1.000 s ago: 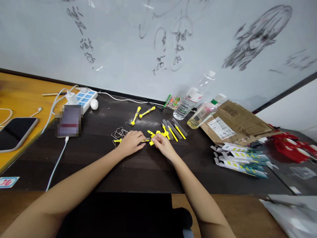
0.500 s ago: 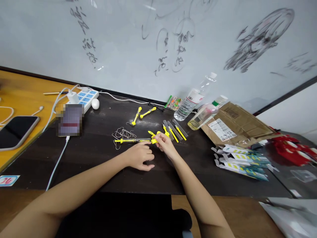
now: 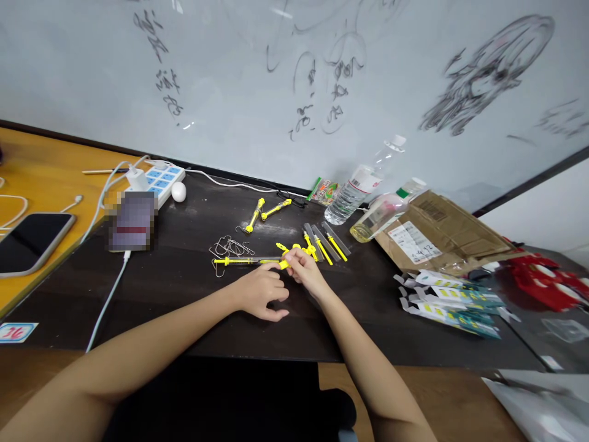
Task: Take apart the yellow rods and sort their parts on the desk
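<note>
Pinching yellow piece (image 3: 283, 265), right fingers (image 3: 291, 260), desk sticker (image 3: 17, 332) reading "36"

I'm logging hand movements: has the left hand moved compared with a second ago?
Yes. Judged against the power strip, the left hand has moved toward the person and slightly to the right.

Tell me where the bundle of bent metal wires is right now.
In the head view, the bent metal wires lie left of centre on the dark desk, just beyond the yellow-and-clear tube, farther out than the left hand.
</note>
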A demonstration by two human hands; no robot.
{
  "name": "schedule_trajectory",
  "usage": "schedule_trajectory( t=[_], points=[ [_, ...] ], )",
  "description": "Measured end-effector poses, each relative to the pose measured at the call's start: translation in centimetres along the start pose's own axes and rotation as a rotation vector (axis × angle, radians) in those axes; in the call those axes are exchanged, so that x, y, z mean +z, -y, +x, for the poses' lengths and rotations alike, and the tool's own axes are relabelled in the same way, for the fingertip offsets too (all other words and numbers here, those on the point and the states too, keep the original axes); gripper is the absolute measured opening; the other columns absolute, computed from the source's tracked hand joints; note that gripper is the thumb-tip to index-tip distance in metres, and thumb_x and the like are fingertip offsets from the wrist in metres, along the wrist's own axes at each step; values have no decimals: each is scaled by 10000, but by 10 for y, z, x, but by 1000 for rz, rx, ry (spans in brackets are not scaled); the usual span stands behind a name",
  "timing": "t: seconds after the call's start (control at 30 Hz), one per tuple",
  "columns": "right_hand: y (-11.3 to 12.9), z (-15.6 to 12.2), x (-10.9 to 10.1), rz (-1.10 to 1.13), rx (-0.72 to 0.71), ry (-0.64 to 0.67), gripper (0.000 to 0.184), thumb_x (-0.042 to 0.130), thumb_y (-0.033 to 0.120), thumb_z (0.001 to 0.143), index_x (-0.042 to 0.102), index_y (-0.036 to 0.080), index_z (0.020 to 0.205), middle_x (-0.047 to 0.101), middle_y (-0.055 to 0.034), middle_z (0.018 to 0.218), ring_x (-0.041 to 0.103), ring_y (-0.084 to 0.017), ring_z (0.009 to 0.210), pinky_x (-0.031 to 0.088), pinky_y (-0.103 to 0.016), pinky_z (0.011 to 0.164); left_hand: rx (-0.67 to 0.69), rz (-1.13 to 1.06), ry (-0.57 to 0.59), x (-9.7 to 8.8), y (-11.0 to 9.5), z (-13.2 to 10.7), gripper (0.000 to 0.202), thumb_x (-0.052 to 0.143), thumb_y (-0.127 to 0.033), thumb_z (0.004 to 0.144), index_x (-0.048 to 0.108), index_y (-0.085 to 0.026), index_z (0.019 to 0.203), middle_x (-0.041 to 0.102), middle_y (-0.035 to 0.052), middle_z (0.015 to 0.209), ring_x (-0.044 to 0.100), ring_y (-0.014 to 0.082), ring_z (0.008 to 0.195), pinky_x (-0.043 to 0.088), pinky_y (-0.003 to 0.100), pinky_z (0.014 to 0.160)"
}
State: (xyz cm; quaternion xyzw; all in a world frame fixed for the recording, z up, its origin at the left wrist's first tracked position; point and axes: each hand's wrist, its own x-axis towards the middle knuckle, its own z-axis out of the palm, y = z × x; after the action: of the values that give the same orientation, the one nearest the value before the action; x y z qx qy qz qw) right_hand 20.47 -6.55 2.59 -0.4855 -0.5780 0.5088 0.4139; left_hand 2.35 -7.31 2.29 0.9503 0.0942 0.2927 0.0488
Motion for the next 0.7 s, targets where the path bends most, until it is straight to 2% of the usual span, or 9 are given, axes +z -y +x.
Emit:
schedule_trajectory(
  t=[0.3,0.7],
  points=[
    [-3,0,8,128,25,42,331,588,517,782,510,199,826,474,82,501,221,-15,323,138,-154,318,-44,-19,-17,-2,0,0,233,560,-404,767,564,-193,671,630,-23,592,562,125,606,325,357,944],
    [-1,0,5,95,47,8,339,605,513,768,496,194,799,471,82,494,233,-16,329,136,-148,316,-58,-9,-36,-3,3,0,212,533,-368,792,570,-200,667,618,-25,591,558,120,609,347,340,933]
  ],
)
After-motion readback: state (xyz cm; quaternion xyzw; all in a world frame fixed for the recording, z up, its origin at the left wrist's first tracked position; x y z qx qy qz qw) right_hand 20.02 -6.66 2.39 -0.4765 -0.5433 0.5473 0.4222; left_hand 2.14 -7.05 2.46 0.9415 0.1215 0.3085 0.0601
